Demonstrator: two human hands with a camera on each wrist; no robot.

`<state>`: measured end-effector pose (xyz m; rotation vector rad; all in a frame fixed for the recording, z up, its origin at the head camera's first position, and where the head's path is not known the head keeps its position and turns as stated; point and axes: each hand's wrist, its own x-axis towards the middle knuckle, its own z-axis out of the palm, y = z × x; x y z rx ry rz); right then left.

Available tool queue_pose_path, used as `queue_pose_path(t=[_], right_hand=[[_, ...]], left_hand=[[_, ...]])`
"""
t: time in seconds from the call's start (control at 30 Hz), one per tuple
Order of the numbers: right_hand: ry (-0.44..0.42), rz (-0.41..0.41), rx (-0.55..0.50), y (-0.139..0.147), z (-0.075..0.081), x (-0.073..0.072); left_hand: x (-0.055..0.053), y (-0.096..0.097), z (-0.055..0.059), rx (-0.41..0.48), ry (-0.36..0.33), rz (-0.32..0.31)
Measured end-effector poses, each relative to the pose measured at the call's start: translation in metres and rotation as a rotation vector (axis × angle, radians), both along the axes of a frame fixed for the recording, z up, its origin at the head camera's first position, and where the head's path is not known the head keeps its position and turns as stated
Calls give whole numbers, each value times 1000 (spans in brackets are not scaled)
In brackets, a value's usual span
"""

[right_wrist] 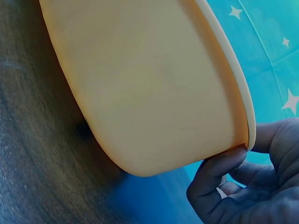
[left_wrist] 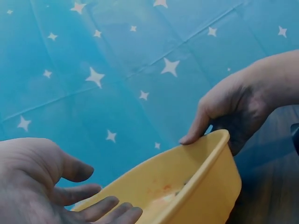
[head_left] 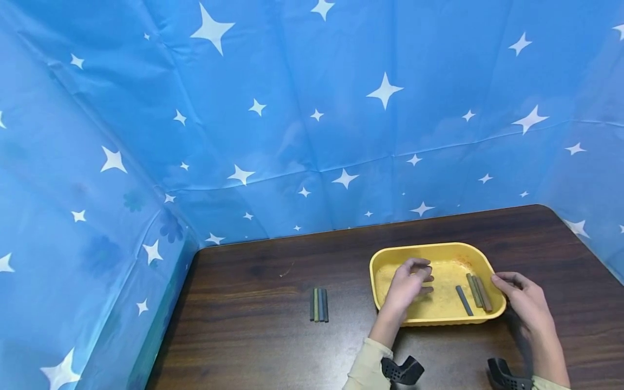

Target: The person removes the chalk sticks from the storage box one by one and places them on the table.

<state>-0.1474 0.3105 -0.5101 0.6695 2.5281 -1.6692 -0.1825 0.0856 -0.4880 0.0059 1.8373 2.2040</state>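
Note:
A yellow plastic basin (head_left: 429, 323) is on the right part of the table; whether its near edge is lifted, I cannot tell. My right hand (head_left: 528, 303) pinches its right rim, thumb on the inside and curled fingers outside, as the right wrist view (right_wrist: 247, 182) also shows. Over the basin's left part hovers my left hand (head_left: 408, 284), its fingers loosely extended and holding nothing. Inside the basin, towards the right end, lie a dark blue-grey stick (head_left: 464, 300), greenish sticks (head_left: 474, 290) and a brown stick (head_left: 483, 294).
Left of the basin, several short sticks (head_left: 319, 305) in dark grey, olive and blue-grey lie side by side on the dark wooden table (head_left: 244, 325). A blue star-patterned curtain (head_left: 292, 135) stands behind and to the left of the table.

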Motion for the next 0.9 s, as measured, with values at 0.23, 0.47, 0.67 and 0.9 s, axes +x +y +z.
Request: queue_pose_path(t=[0.23,0.47,0.67,0.9], right_hand=[[-9,-11,-10,-1,-1,-3],[-19,-22,-17,-2,-3,-4],[-25,-20,-27,-1,-6,-5],[-14,-10,-52,0,-5,-5]], left_hand=[[-1,14,-6,0,-72,-2],[-1,27,-11,-40,-122,-9],[-1,42,-15,-30,-184,11],[-1,54,-17,-67,-246,0]])
